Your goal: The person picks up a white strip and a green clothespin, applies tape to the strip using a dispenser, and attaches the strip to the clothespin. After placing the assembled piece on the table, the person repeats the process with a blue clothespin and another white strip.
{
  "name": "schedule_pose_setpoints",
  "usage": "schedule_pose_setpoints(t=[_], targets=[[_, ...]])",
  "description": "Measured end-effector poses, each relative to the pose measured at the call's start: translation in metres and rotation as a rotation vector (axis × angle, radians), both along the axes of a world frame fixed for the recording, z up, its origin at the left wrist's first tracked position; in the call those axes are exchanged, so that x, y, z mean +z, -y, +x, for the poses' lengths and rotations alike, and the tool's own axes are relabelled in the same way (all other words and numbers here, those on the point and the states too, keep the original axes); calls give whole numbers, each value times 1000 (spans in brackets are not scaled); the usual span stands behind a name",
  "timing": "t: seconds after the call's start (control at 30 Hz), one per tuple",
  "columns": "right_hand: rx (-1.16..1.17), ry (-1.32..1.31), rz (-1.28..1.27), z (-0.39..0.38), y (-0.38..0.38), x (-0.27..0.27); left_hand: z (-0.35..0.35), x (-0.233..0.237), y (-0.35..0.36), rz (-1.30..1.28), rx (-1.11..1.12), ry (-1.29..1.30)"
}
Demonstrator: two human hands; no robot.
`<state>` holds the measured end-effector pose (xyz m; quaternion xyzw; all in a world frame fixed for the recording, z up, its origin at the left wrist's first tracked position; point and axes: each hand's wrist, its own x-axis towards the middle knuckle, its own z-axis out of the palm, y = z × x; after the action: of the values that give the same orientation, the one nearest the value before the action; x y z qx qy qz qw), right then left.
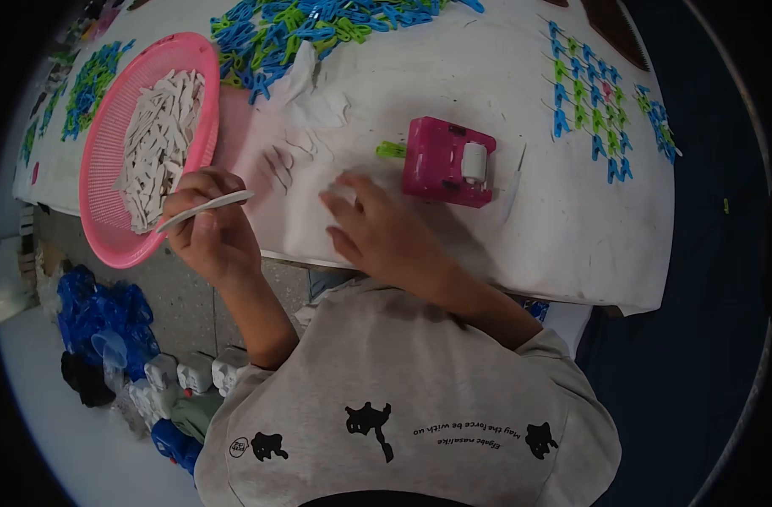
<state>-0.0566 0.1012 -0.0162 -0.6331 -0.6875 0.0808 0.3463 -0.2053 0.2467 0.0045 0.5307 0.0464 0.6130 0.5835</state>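
Pinched between the thumb and fingers of my left hand is a thin, slightly curved whitish strip, held at the near rim of a pink mesh basket. Many similar pale strips fill that basket. My right hand, a little blurred, hovers over or rests on the white table cover with its fingers apart and nothing visible in them. Just beyond it stands a magenta tape dispenser with a whitish roll. A green clip sits against the dispenser's left side.
A heap of blue and green clips lies at the back. More clips sit in rows at the right. A slim white pointed tool lies beside the dispenser. A crumpled white tissue and a few thin strips lie left of centre.
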Motion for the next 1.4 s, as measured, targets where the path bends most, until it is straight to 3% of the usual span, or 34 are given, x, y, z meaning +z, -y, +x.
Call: schedule_pose_setpoints(t=[0.03,0.07,0.13,0.17,0.23,0.27,0.33,0.63,0.73,0.83,0.9,0.93,1.0,1.27,1.33,1.4], targets=[[-201,177,40,-1,-9,-5,-7,-5,4,6,14,-7],[-191,170,47,-3,-15,-6,-11,-10,10,54,140,-115],[-405,337,-187,-4,-25,-9,-10,-7,19,239,418,-305],[-398,333,-184,-2,-29,-9,-10,-2,20,242,425,-310],[-401,433,-163,6,-29,-5,-9,12,21,804,700,-473],[-394,430,-163,8,-28,0,-8,14,23,881,763,-480],[-316,236,-191,14,-27,10,-2,19,23,971,773,-463],[-260,24,99,-5,-9,1,9,27,17,1136,701,-399],[-226,46,93,-5,-3,-1,12,26,16,1144,669,-376],[-217,168,188,-5,3,-4,18,25,17,980,593,-382],[-176,140,190,-5,8,-11,23,19,19,629,337,-315],[-139,113,192,-4,11,-13,24,13,21,622,329,-312],[-162,96,161,-5,16,-15,26,-1,28,262,213,-238],[-272,89,85,1,12,-1,30,-19,32,-4,147,-204],[-271,270,149,-1,4,5,35,-19,32,-124,95,-110],[-214,275,94,-7,2,0,42,-26,32,-236,124,-66]])
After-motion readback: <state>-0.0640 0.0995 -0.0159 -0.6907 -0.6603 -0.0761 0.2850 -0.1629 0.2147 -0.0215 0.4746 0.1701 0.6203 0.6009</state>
